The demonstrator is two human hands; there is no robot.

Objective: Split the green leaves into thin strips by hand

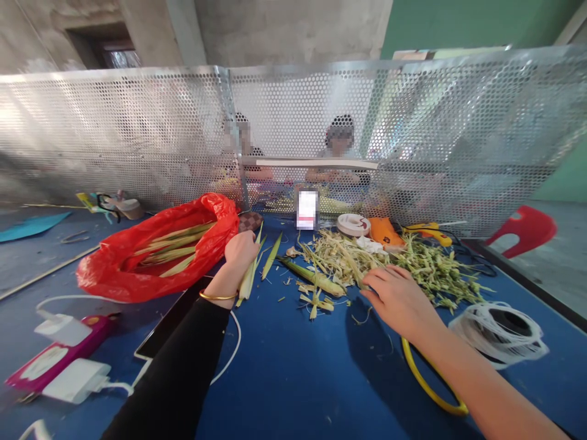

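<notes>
My left hand (239,252), in a black sleeve with a gold bangle, is closed around a few pale green leaf strips (250,278) beside the mouth of a red plastic bag (156,256) holding more strips. My right hand (398,294) reaches with fingers stretched out and holds nothing. It hovers at the edge of a pile of green leaf scraps (389,260). A thicker green stalk (312,276) lies between the two hands on the blue table (298,366).
A spool of white cord (499,330), a yellow-handled tool (431,382), a tape roll (353,224), an orange object (384,232), a phone (172,318) and chargers (68,366) lie around. A perforated metal screen (137,134) stands behind; two people sit beyond it. A red chair (527,229) stands at the right.
</notes>
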